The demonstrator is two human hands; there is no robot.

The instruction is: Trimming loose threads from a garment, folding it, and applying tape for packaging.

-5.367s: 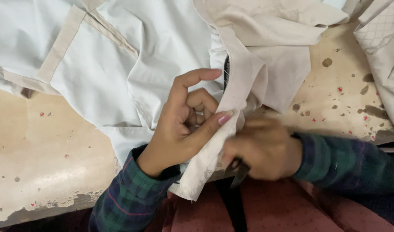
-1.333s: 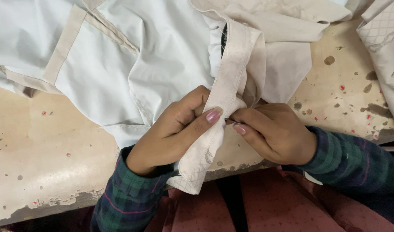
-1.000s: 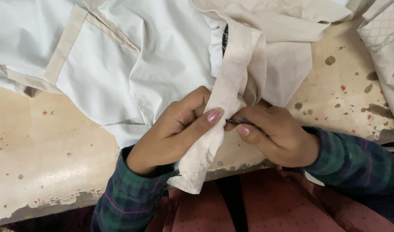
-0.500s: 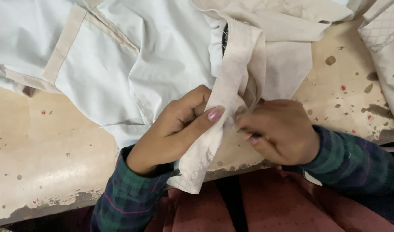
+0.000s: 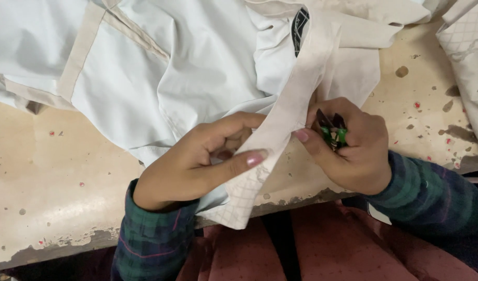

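A worn table (image 5: 57, 171) carries a pale shirt (image 5: 197, 57) spread across it. Your left hand (image 5: 197, 164) pinches the shirt's cream strip (image 5: 286, 122) at the table's near edge. Your right hand (image 5: 353, 151) is closed around small green-handled snips (image 5: 332, 130) beside that strip.

A worn, beige table (image 5: 67, 192) fills the scene, its top flecked with red and brown spots and chipped dark along the near edge. At the far right, a second pale cloth (image 5: 470, 57) with a faint grid pattern hangs over the table's corner. Below the edge shows dark red fabric (image 5: 239, 255) dotted with tiny specks.
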